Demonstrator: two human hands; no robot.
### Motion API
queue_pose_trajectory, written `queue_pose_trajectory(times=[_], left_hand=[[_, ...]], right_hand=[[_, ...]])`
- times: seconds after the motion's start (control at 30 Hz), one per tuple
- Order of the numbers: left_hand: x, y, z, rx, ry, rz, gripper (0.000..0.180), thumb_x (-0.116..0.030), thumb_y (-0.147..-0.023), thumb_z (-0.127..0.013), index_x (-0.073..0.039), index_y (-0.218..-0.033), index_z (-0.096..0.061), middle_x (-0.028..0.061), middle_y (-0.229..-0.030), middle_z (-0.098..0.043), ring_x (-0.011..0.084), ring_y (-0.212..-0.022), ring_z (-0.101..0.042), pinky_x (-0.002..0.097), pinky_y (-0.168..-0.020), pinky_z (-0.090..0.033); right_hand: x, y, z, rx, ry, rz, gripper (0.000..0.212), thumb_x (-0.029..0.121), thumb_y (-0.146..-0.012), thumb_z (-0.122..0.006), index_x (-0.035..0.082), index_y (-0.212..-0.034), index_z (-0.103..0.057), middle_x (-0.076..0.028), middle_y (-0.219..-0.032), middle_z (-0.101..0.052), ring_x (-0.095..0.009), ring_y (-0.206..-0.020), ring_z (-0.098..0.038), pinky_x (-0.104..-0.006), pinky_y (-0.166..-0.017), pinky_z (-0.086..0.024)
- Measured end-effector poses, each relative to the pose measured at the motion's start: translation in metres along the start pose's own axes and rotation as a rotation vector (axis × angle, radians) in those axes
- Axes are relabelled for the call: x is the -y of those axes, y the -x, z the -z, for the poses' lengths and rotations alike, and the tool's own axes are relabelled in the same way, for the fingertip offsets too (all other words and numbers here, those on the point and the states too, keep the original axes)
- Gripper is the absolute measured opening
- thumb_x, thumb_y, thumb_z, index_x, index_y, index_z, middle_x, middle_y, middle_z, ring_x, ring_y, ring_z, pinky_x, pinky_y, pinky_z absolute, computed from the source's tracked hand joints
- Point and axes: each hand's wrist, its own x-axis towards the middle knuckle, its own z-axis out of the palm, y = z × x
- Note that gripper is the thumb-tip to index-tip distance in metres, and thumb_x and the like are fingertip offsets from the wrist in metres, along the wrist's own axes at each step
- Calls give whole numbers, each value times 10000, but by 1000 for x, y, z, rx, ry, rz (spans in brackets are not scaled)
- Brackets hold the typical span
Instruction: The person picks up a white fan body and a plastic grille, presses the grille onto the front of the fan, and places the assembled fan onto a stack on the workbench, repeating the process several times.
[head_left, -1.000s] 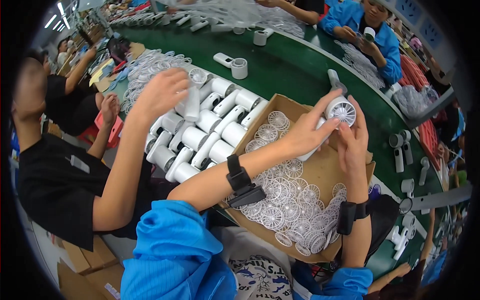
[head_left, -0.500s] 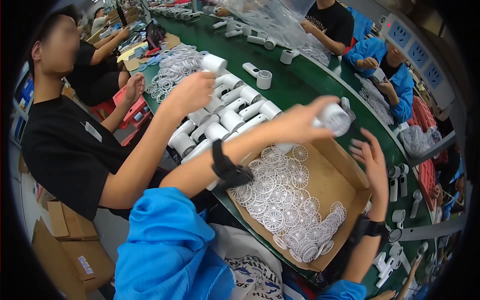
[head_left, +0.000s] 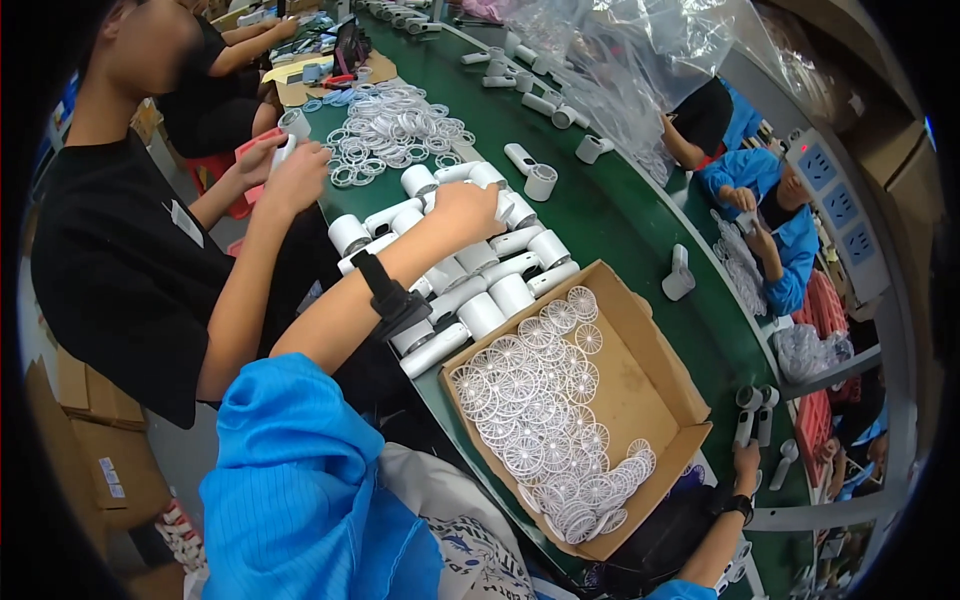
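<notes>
White handheld fan bodies, each with a round drum head and a slim handle, lie packed in rows left of the carton. My left hand reaches over these rows, its fingers curled down around one fan body, which the hand largely hides. Off to the right, beyond the carton, my right hand closes on the handle end of a white fan body, beside another one. Between my arms, a shallow brown carton holds many white spoked fan grilles.
A co-worker in black at left holds a white fan body in both hands. White rings are heaped at the far left of the green belt. Single fan bodies lie along it. A socket strip hangs at right.
My left hand has moved left from above the carton, with a fan body, to the packed rows. My right hand has gone from open beside the carton to a fan body at right.
</notes>
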Motion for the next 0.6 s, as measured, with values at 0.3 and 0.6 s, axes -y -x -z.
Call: queue_pose_trajectory(times=[0.3,0.6], left_hand=[[-69,-104,21,244,-6,47,420,-379,-807,-549,-189,-1174,-627,47,-1212,-605,280,-1103,-582,405,-870,-472],[-193,1,32,219,639,-625,585,-559,-841,-464,-27,-930,-690,196,-973,-655,344,-957,-614,415,-807,-481]], right_hand=[[-89,-63,-69,-18,-513,81,406,294,-818,-619,-21,-1044,-501,-168,-911,-640,-329,-834,-624,-413,-717,-500],[199,70,101,374,-1619,-4,227,310,-918,-522,86,-953,-523,-30,-729,-571,-135,-590,-527,-255,-528,-402]])
